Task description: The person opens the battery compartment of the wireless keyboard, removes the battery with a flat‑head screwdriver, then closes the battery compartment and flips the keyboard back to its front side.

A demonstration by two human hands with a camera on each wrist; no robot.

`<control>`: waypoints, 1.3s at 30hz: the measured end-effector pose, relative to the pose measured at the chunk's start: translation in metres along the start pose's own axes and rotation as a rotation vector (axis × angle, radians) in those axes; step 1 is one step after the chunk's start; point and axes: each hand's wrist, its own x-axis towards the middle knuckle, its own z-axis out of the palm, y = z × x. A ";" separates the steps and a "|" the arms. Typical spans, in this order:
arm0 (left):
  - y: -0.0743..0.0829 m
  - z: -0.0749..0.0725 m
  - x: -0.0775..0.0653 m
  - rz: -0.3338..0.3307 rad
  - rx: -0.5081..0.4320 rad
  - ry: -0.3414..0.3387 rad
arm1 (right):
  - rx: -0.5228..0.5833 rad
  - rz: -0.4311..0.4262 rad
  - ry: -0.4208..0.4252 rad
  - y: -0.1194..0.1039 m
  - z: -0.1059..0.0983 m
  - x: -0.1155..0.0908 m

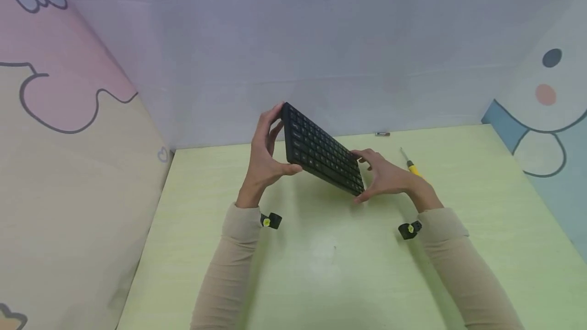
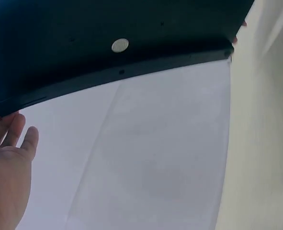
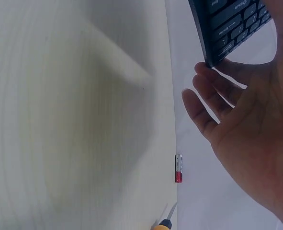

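A black keyboard (image 1: 321,149) is held up over the table, tilted, its left end higher than its right and its keys toward me in the head view. My left hand (image 1: 266,157) grips the left end, thumb at the near edge and fingers at the far corner. The right end is pinched by my right hand (image 1: 380,173), thumb below and fingers on the far edge. The left wrist view shows the keyboard's dark underside (image 2: 146,28) with a pale oval label (image 2: 120,45). Some keys (image 3: 237,24) appear above the right hand's fingers in the right wrist view.
A screwdriver with a yellow handle (image 1: 413,168) lies on the pale table (image 1: 321,279) beside the right hand. Near the back edge lies a small battery (image 1: 382,134). A white sheet-like wall (image 1: 321,55) rises behind, with cartoon-printed panels on both sides.
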 end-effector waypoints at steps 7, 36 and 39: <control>-0.006 -0.018 -0.006 -0.036 0.114 -0.054 | -0.046 0.019 0.000 0.004 -0.008 -0.004; -0.033 -0.053 -0.037 -0.470 0.470 -0.277 | -0.197 0.149 0.049 0.014 -0.034 -0.017; -0.042 -0.055 -0.040 -0.480 0.478 -0.295 | -0.191 0.161 0.051 0.016 -0.034 -0.017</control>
